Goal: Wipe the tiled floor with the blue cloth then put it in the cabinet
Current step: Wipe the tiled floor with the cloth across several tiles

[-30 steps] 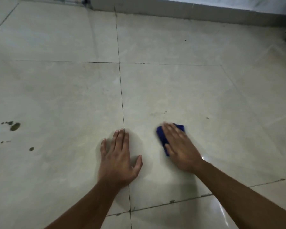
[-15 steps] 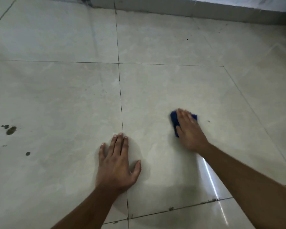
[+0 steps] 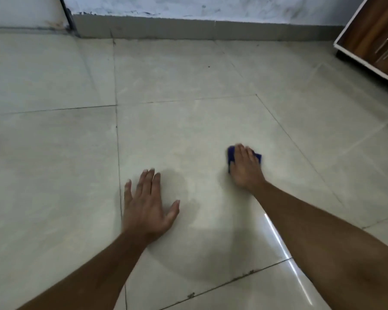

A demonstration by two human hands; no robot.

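My right hand (image 3: 245, 167) presses flat on the blue cloth (image 3: 231, 155) against the pale tiled floor (image 3: 188, 121). Only the cloth's left edge and a far right corner show around my fingers. My left hand (image 3: 147, 203) lies flat and spread on the floor beside a grout line, holding nothing, to the left of the cloth and nearer to me. The brown wooden cabinet (image 3: 376, 39) with a white edge and metal handles stands at the upper right corner, well beyond the cloth.
A grey skirting and a stained white wall (image 3: 188, 10) run along the far side. A dark vertical joint (image 3: 66, 16) marks the wall at upper left. A bright light streak (image 3: 278, 240) reflects on the tile next to my right forearm.
My right hand has slid the cloth further away and to the right. The view has tilted up, bringing the wall and cabinet in and losing the dark spots at left. My left hand stays planted.
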